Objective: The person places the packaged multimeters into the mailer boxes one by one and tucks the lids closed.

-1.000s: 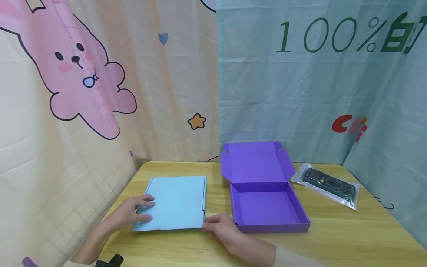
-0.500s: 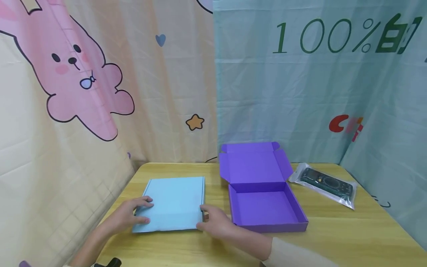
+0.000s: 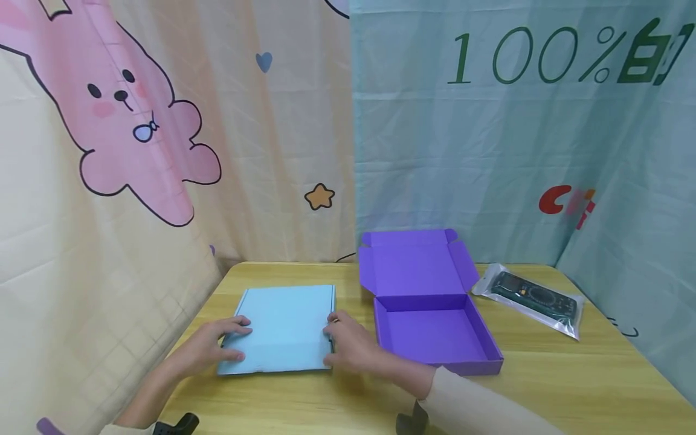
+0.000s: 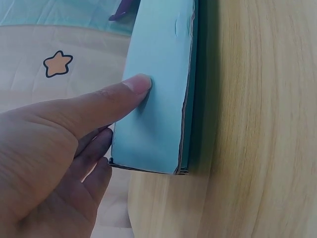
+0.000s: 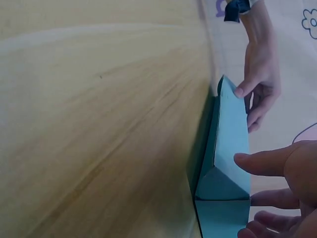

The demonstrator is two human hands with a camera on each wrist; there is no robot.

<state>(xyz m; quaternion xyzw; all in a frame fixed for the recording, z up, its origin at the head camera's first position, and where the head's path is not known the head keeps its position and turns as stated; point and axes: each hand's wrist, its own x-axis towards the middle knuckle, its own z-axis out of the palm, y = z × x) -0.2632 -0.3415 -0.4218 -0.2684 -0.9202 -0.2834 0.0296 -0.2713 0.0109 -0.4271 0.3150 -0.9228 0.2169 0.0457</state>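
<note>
A light blue cardboard box (image 3: 288, 320) lies flat on the table, its lid down. Its front flap (image 5: 231, 148) slants outward and stands a little off the wall below, as the right wrist view shows. My left hand (image 3: 205, 347) rests at the box's left near corner, thumb on the front flap and fingers fairly straight over the lid. At the right side is my right hand (image 3: 352, 343), thumb by the flap's right end and fingers spread along the side edge. Whether its fingertips all touch the box is hard to tell.
A purple cardboard box (image 3: 435, 338) stands with its lid raised, just right of my right hand. Farther right lies a dark multimeter (image 3: 538, 296) in a clear plastic bag (image 3: 499, 284). Printed curtains (image 3: 283, 139) hang behind the wooden table (image 3: 304, 402).
My right hand has moved from the box's right near corner farther up its right side, and its fingers have spread. The left hand has stayed in place.
</note>
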